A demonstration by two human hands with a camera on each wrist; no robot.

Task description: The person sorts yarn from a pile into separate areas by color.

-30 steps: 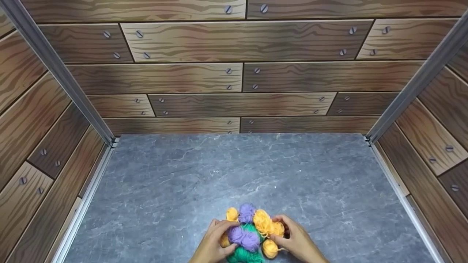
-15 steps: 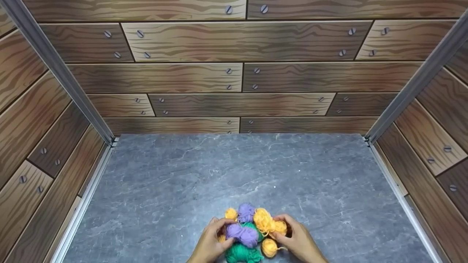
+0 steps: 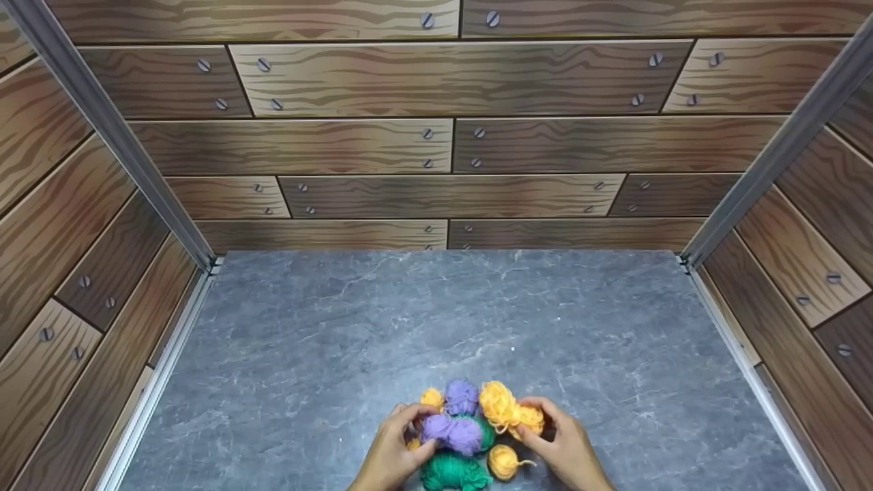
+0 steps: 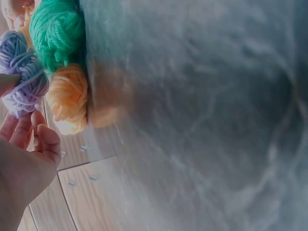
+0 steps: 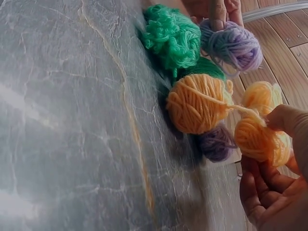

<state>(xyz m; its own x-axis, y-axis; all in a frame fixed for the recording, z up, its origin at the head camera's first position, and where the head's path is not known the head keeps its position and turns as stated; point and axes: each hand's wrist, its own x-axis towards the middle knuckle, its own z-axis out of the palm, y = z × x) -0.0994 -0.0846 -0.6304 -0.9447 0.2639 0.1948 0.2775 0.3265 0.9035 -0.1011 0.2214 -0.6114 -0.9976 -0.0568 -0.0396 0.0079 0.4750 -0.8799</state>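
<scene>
My left hand (image 3: 395, 443) grips a purple yarn bundle (image 3: 452, 434), pinched in at its middle, thumb on the near side and fingers on the far side. In the left wrist view this purple yarn (image 4: 29, 86) is held up beside a green skein (image 4: 57, 31). My right hand (image 3: 565, 440) pinches a yellow yarn bundle (image 3: 500, 405) of two lobes. The right wrist view has that yellow bundle (image 5: 262, 144) raised off the table between thumb and fingers. Near my right thumb lies a small yellow ball (image 3: 503, 463) with a loose tail.
A green skein (image 3: 453, 472) lies nearest the front edge, with another green one (image 3: 486, 432) partly hidden under the purple bundle. Behind sit a purple ball (image 3: 462, 395) and a yellow ball (image 3: 431, 398). Wood-patterned walls (image 3: 443, 143) enclose the grey marbled table (image 3: 354, 320).
My right hand has moved right and slightly away with the yellow bundle, widening its gap from the small yellow ball. My left hand has shifted the purple bundle slightly left and away from me.
</scene>
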